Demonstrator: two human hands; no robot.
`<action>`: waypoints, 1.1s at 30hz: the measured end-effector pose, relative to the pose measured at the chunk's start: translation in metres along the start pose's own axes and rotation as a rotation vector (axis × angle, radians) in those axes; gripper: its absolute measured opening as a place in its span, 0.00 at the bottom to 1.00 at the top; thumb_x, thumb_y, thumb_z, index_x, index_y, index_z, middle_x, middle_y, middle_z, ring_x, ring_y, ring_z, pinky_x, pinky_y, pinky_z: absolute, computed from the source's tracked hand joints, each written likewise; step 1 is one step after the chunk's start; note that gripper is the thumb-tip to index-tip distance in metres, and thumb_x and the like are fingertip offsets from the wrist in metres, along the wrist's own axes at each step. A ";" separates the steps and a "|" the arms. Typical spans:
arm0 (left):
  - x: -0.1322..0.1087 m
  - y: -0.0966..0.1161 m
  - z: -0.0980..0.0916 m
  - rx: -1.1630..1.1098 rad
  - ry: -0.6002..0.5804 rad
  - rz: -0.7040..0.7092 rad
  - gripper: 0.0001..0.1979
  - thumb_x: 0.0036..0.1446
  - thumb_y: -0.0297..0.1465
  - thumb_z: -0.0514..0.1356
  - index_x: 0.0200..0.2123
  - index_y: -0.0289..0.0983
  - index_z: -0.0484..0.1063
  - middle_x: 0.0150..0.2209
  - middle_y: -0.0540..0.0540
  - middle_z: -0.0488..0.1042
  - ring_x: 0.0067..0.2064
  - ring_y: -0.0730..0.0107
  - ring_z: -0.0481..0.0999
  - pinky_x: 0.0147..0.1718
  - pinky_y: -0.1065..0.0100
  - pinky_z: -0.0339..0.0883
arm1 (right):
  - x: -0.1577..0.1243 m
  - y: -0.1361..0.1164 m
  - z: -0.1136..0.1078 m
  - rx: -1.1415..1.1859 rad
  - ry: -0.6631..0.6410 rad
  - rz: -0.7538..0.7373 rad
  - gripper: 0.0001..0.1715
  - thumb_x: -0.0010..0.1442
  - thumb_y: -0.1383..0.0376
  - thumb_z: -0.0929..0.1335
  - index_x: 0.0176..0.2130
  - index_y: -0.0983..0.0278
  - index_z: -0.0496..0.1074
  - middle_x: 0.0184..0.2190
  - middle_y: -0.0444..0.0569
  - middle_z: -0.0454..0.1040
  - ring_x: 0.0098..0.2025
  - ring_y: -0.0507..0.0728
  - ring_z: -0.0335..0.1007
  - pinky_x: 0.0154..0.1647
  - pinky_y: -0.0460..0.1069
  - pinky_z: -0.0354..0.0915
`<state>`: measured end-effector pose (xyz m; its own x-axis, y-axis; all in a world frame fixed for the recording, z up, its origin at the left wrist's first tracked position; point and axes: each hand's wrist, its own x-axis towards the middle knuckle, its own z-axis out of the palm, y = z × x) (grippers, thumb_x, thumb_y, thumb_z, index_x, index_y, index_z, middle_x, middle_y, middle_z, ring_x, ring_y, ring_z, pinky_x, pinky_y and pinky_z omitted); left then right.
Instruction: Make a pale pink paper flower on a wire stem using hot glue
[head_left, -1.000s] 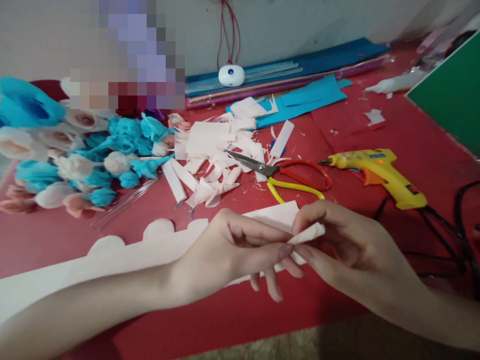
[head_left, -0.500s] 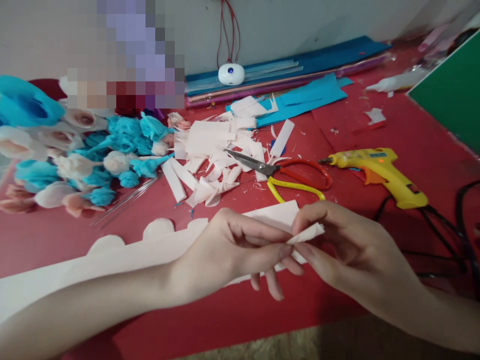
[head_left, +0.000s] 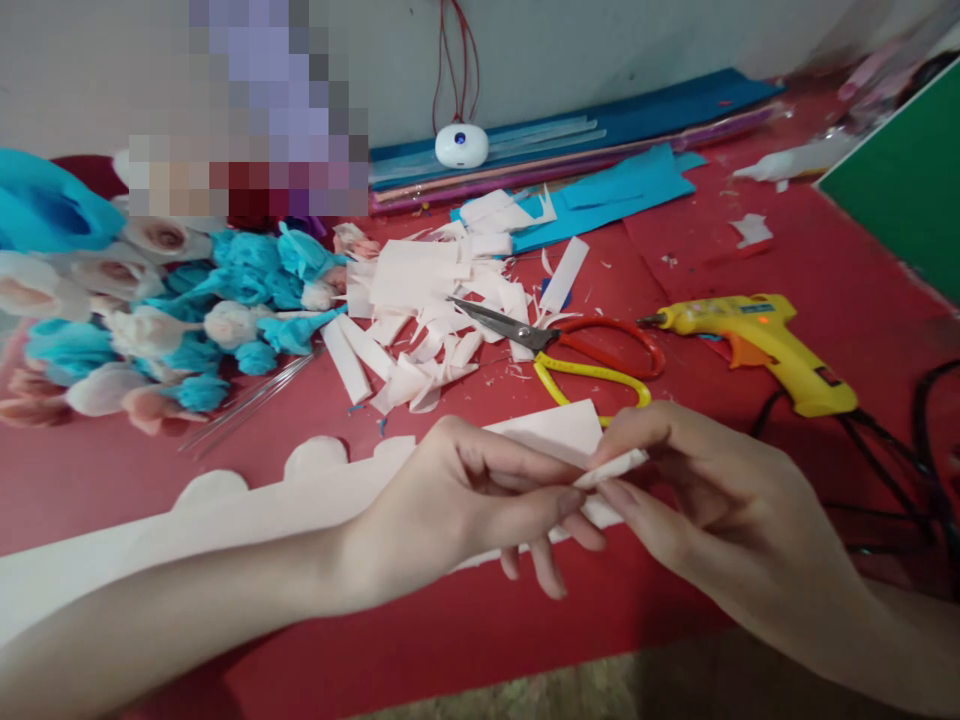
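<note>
A small rolled piece of pale paper [head_left: 616, 467] is pinched between my two hands above the red table [head_left: 360, 650]. My left hand [head_left: 480, 490] grips its lower left end between thumb and forefinger, the other fingers hanging loosely below. From the right, my right hand [head_left: 697, 500] holds the roll with thumb and index finger near its upper end. Beneath my hands and left forearm lies a long pale paper strip [head_left: 300, 505], with rounded paper pieces [head_left: 318, 462] along its upper edge.
Scissors [head_left: 536, 338] with red and yellow handles lie beside pale paper scraps [head_left: 420, 275]. A yellow glue gun [head_left: 780, 350] with black cables is at the right. Blue and pale paper flowers [head_left: 255, 268] crowd the left. A green board [head_left: 907, 180] stands at upper right.
The paper in my fingers looks more tightly rolled and narrower. My right hand has shifted slightly around it; my left hand stays nearly still.
</note>
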<state>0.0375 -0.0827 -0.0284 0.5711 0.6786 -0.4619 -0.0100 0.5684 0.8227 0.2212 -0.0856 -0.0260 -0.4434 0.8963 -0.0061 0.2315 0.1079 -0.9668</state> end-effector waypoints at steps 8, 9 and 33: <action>-0.001 0.001 -0.001 0.027 -0.013 -0.017 0.07 0.53 0.32 0.59 0.33 0.40 0.77 0.30 0.50 0.79 0.22 0.79 0.77 0.18 0.84 0.65 | 0.002 -0.002 0.000 -0.036 0.020 -0.031 0.04 0.56 0.70 0.63 0.30 0.62 0.63 0.23 0.39 0.67 0.24 0.45 0.64 0.21 0.38 0.60; -0.001 0.001 -0.001 0.035 -0.015 -0.019 0.07 0.53 0.32 0.59 0.33 0.40 0.77 0.30 0.50 0.79 0.22 0.78 0.77 0.18 0.84 0.66 | 0.002 -0.003 0.000 -0.038 0.024 -0.029 0.04 0.56 0.70 0.63 0.29 0.63 0.63 0.23 0.39 0.67 0.24 0.45 0.63 0.21 0.38 0.60; -0.002 0.012 0.004 0.309 0.102 0.082 0.08 0.50 0.26 0.59 0.31 0.36 0.79 0.24 0.51 0.78 0.20 0.80 0.74 0.21 0.84 0.69 | 0.002 0.001 -0.003 -0.136 -0.058 -0.064 0.15 0.50 0.73 0.65 0.38 0.58 0.62 0.29 0.41 0.67 0.28 0.49 0.66 0.24 0.42 0.63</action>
<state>0.0392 -0.0791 -0.0158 0.4936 0.7679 -0.4082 0.2056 0.3531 0.9127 0.2228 -0.0824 -0.0262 -0.5092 0.8599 0.0359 0.3149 0.2251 -0.9220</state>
